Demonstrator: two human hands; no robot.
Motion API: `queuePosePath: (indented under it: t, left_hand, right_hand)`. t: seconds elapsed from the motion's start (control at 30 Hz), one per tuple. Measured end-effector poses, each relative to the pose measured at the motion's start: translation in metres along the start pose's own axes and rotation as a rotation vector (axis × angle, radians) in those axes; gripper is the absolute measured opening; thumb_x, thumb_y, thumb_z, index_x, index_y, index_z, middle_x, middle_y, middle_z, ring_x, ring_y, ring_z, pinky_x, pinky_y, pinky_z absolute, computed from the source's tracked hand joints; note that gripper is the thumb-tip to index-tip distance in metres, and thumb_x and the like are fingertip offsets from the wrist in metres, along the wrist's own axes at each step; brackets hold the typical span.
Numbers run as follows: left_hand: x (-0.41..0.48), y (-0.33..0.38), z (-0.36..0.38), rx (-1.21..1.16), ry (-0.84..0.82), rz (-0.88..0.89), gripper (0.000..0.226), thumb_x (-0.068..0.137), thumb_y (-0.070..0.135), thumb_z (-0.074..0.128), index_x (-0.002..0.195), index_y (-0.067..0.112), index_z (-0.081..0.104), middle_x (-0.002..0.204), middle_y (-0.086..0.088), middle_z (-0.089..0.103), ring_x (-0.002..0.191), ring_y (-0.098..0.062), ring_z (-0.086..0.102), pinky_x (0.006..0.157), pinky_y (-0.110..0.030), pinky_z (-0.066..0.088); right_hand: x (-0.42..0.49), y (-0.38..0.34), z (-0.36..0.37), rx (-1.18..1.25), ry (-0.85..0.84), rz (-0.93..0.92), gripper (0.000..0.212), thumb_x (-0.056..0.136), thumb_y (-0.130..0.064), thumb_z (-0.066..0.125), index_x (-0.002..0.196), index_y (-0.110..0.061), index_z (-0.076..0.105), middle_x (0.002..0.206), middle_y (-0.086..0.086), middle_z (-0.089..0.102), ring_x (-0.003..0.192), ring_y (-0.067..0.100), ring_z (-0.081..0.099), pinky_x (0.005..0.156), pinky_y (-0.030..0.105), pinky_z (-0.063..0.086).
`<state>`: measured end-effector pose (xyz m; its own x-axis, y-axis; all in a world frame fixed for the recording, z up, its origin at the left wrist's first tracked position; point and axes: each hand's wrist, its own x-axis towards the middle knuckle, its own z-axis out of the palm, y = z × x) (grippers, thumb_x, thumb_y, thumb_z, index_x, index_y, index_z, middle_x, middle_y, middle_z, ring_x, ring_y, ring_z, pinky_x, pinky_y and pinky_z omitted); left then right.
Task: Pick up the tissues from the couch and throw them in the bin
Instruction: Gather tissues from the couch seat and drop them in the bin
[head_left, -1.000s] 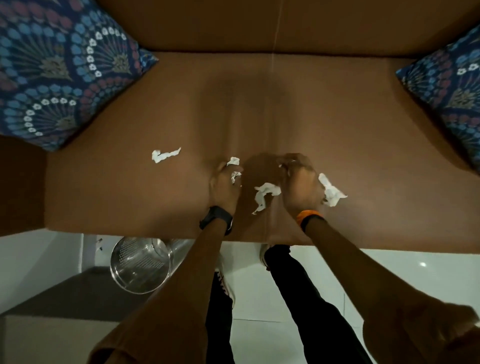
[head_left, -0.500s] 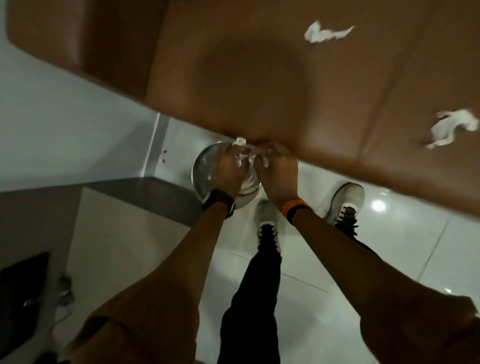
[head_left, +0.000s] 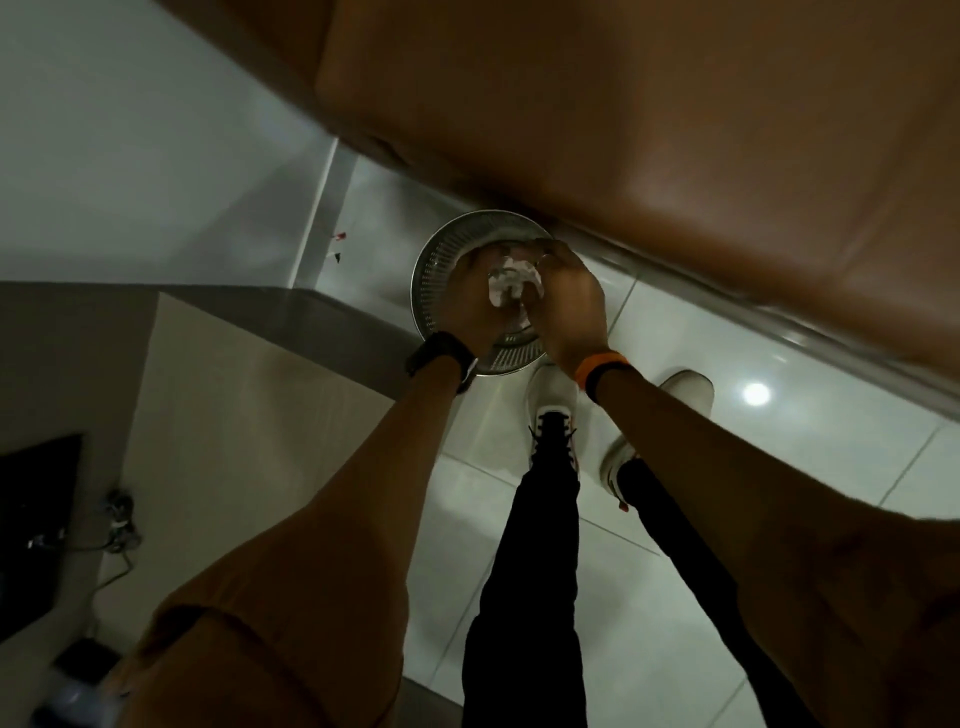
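Note:
My left hand (head_left: 467, 306) and my right hand (head_left: 571, 306) are held together directly over the round metal mesh bin (head_left: 430, 270). A crumpled white wad of tissues (head_left: 511, 285) sits between the fingers of both hands, above the bin's opening. The bin stands on the floor against the front edge of the brown couch (head_left: 675, 130). Only the couch's front and a strip of its seat show, and no tissues lying on it are in view.
A low pale cabinet (head_left: 249, 415) with a dark top stands left of the bin, with cables (head_left: 117, 519) and a black panel (head_left: 36, 519) beside it. My white shoes (head_left: 553, 400) are on the glossy white tile floor (head_left: 779, 467) just right of the bin.
Both hands left the couch seat with tissues and swung down to the left over the bin. My view turned with them, so the tissues lying on the couch dropped out of sight.

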<state>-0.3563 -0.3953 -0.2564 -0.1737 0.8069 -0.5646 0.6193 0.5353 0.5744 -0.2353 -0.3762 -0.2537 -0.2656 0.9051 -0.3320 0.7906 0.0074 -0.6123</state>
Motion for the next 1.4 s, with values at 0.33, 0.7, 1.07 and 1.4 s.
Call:
queuePosePath:
  t: [0.33,0.7,1.07,1.4]
  left_hand:
    - [-0.006,0.162,-0.001,0.151,0.264,0.530,0.034,0.088,0.016,0.065,0.122,0.015,0.064,0.132,-0.014,0.053,0.121,-0.031,0.052,0.093,-0.043,0.055]
    - [0.088,0.280,0.042,0.369,0.172,0.578,0.045,0.098,-0.005,0.043,0.143,0.001,0.042,0.152,-0.022,0.038,0.141,-0.033,0.037,0.121,-0.036,0.029]
    - [0.049,0.340,0.121,0.092,0.030,0.508,0.039,0.085,-0.010,0.057,0.118,0.009,0.059,0.087,-0.005,0.055,0.075,-0.015,0.054,0.077,-0.028,0.050]
    - [0.032,0.362,0.149,0.463,0.426,0.524,0.053,0.077,0.004,0.060,0.123,0.032,0.056,0.137,-0.009,0.046,0.113,-0.029,0.050,0.091,-0.036,0.044]
  right_hand:
    - [-0.041,0.063,-0.151,0.002,0.695,0.111,0.040,0.085,-0.006,0.060,0.113,-0.034,0.061,0.136,0.012,0.059,0.125,0.032,0.053,0.099,0.041,0.042]
    - [-0.040,0.166,-0.233,-0.132,0.591,0.342,0.028,0.086,0.007,0.058,0.106,-0.001,0.076,0.116,0.022,0.071,0.113,0.044,0.062,0.094,0.051,0.055]
    - [-0.055,0.219,-0.281,-0.061,0.341,0.301,0.027,0.097,-0.008,0.061,0.121,-0.006,0.072,0.137,0.014,0.063,0.115,0.034,0.065,0.086,0.045,0.059]
    - [-0.081,0.261,-0.330,-0.138,0.753,0.584,0.016,0.087,-0.013,0.068,0.096,-0.006,0.079,0.137,0.010,0.065,0.124,0.039,0.056,0.090,0.048,0.052]
